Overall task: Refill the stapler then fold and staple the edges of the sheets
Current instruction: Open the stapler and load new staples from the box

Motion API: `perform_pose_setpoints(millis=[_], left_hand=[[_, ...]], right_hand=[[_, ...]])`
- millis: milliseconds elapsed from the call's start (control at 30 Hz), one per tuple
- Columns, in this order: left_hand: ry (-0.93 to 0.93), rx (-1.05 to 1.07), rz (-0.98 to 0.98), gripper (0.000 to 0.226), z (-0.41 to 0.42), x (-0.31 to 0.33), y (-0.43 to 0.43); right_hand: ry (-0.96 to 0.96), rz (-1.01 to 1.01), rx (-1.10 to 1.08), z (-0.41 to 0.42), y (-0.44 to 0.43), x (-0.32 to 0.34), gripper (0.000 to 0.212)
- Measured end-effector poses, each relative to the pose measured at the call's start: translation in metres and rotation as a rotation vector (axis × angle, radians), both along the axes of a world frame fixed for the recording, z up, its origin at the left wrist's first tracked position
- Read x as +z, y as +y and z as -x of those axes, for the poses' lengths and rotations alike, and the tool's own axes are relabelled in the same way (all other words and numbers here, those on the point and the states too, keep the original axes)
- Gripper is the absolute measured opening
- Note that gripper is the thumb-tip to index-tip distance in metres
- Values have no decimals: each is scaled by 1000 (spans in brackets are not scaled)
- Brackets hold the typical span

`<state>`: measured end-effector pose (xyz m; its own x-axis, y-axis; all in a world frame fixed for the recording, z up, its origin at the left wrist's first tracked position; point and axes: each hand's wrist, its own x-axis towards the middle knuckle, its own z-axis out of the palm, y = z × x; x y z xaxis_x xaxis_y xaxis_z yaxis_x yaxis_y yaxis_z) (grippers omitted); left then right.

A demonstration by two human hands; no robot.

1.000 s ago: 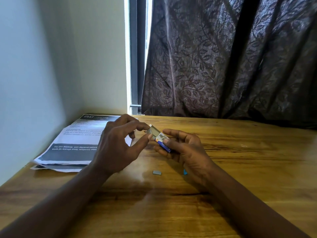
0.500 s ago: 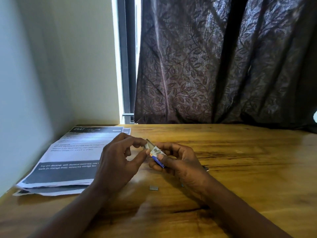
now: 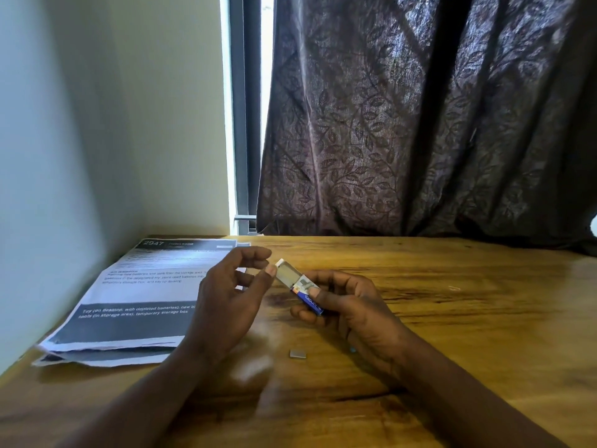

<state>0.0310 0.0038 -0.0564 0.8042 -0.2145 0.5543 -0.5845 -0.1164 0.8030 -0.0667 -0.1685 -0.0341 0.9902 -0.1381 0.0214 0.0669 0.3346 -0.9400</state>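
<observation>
Whereas the left hand (image 3: 226, 305) earlier pinched the tray (image 3: 286, 275), its fingers (image 3: 255, 253) now hang parted, thumb touching the slid-out tray of the small blue-and-white cardboard staple box (image 3: 308, 299) gripped by the right hand (image 3: 355, 312) above the wooden tabletop (image 3: 468, 318).

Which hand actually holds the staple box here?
The right hand grips the blue staple box; the left hand, fingers parted, only has its thumb tip at the slid-out tray.
</observation>
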Motion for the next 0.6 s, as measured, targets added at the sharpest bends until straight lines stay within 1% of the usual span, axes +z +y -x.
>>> perform_pose_setpoints(millis=[67, 133, 433, 600], left_hand=[[50, -71, 48, 14, 2, 1, 2], [65, -107, 57, 14, 4, 0, 3], [120, -135, 93, 7, 4, 1, 2], [133, -166, 63, 12, 4, 1, 4]], right_hand=[[-3, 8, -3, 1, 1, 0, 23], [-3, 36, -19, 2, 2, -1, 21], [-34, 127, -51, 1, 2, -3, 23], [-80, 130, -66, 1, 3, -4, 22]])
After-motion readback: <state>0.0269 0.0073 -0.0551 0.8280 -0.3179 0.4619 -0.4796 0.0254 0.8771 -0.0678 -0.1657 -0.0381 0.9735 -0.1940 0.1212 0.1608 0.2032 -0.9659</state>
